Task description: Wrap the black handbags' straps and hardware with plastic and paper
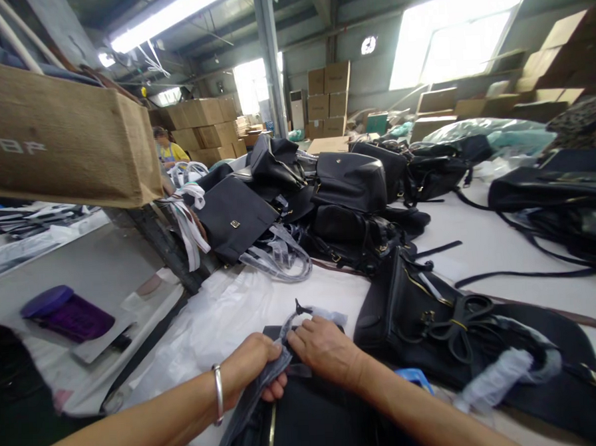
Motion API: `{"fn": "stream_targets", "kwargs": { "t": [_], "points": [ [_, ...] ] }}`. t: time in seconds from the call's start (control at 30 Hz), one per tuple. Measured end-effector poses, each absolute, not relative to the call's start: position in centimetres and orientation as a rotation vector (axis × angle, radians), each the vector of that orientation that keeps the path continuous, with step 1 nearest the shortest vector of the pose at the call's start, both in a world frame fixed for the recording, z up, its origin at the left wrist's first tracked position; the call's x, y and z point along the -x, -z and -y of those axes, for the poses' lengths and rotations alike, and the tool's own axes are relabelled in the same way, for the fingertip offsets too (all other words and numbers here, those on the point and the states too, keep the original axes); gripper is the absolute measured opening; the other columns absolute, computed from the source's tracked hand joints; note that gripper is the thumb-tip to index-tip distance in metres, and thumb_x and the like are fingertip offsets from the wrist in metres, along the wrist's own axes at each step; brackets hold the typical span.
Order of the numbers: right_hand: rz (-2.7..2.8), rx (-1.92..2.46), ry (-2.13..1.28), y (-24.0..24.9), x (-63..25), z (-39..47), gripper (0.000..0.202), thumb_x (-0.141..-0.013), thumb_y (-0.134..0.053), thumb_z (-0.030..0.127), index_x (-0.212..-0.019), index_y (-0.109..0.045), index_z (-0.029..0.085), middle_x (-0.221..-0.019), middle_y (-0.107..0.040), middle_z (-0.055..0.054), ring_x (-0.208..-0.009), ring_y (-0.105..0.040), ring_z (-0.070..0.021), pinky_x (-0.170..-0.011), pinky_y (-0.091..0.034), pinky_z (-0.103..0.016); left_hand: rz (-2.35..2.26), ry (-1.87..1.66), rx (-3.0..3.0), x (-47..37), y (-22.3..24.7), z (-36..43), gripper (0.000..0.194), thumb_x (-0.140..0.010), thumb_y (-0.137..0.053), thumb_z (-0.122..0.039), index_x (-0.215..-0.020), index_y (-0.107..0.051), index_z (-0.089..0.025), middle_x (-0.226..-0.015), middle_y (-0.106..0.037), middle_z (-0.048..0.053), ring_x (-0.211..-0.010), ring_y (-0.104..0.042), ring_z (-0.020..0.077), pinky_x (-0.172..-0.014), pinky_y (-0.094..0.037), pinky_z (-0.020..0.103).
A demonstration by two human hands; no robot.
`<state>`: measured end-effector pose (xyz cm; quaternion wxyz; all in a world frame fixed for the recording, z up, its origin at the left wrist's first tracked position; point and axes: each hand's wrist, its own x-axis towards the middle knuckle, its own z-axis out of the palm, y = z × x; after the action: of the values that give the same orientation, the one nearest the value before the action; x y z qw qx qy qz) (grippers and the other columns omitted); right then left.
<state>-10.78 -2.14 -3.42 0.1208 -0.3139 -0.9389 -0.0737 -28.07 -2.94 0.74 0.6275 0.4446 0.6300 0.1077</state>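
Note:
A black handbag [318, 415] with a gold zip lies at the near edge of the white table. My left hand [255, 361] is closed around its dark handle [254, 392], which is wrapped in clear plastic. Close beside it, my right hand [327, 348] is closed at the wrapped handle too, fingers pinched against the plastic. A small black piece [302, 307] sticks up just beyond the right fingers. What exactly lies between those fingertips is partly hidden. Right of my hands rests a black backpack [397, 304] with a bundled cord [461, 327] and plastic-wrapped straps.
Several black bags [350, 180] are heaped across the table [458, 228]. Crumpled white wrapping [208, 321] lies left of my hands. A blue item [413, 379] shows by my right forearm. Left stand a purple container [68, 315] and a metal post; a brown bag [63, 129] hangs above.

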Motion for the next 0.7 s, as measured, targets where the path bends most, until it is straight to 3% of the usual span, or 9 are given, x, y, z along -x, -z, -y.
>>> {"fn": "stream_targets", "kwargs": {
  "t": [0.1, 0.2, 0.37, 0.57, 0.63, 0.7],
  "points": [
    [2.745, 0.892, 0.199, 3.5, 10.4, 2.5, 0.012, -0.097, -0.045, 0.021, -0.094, -0.055, 0.015, -0.082, -0.062, -0.003, -0.074, -0.055, -0.0209, -0.066, -0.039, -0.035, -1.461, -0.217, -0.979, 27.6, -0.3, 2.9, 0.047, -0.092, -0.037, -0.033, -0.06, -0.061, -0.008, -0.051, -0.062, 0.009, -0.039, -0.056, 0.0131, -0.039, -0.041, 0.022],
    [2.716, 0.971, 0.15, 3.5, 9.2, 2.5, 0.008, -0.095, -0.051, 0.019, -0.1, -0.054, 0.014, -0.083, -0.063, -0.003, -0.075, -0.056, -0.0202, -0.066, -0.039, -0.033, -1.471, -0.239, -0.947, 27.6, -0.2, 2.8, 0.041, -0.092, -0.038, -0.029, -0.068, -0.063, -0.008, -0.053, -0.06, 0.005, -0.04, -0.054, 0.0104, -0.039, -0.04, 0.019],
    [2.719, 1.022, 0.164, 3.8, 8.2, 2.5, 0.006, -0.094, -0.053, 0.016, -0.087, -0.054, 0.017, -0.077, -0.063, -0.002, -0.071, -0.056, -0.02, -0.064, -0.037, -0.033, -1.483, -0.266, -0.89, 27.8, -0.1, 2.6, 0.041, -0.094, -0.037, -0.032, -0.074, -0.063, -0.008, -0.057, -0.061, 0.005, -0.043, -0.056, 0.0106, -0.042, -0.042, 0.019],
    [2.737, 0.928, 0.142, 4.3, 9.3, 3.3, 0.011, -0.095, -0.049, 0.019, -0.086, -0.056, 0.016, -0.079, -0.063, -0.004, -0.071, -0.056, -0.0199, -0.066, -0.039, -0.034, -1.508, -0.242, -0.895, 26.6, 0.6, 2.2, 0.05, -0.094, -0.037, -0.038, -0.062, -0.061, -0.009, -0.056, -0.062, 0.009, -0.042, -0.058, 0.0129, -0.043, -0.045, 0.022],
    [2.689, 1.063, -0.005, 4.0, 8.8, 3.3, 0.008, -0.094, -0.05, 0.019, -0.092, -0.057, 0.016, -0.082, -0.064, -0.005, -0.075, -0.058, -0.0214, -0.069, -0.041, -0.034, -1.503, -0.246, -0.901, 26.3, 0.6, 2.1, 0.046, -0.093, -0.041, -0.039, -0.064, -0.061, -0.009, -0.057, -0.061, 0.007, -0.042, -0.056, 0.0121, -0.042, -0.044, 0.022],
    [2.6, 1.153, -0.218, 3.5, 7.9, 3.1, 0.023, -0.091, -0.053, 0.021, -0.113, -0.055, 0.013, -0.098, -0.066, -0.009, -0.089, -0.06, -0.0239, -0.078, -0.044, -0.035, -1.493, -0.252, -0.908, 26.3, 0.4, 2.1, 0.041, -0.092, -0.042, -0.037, -0.068, -0.061, -0.01, -0.056, -0.061, 0.005, -0.041, -0.054, 0.0111, -0.041, -0.043, 0.021]
  ]
}}
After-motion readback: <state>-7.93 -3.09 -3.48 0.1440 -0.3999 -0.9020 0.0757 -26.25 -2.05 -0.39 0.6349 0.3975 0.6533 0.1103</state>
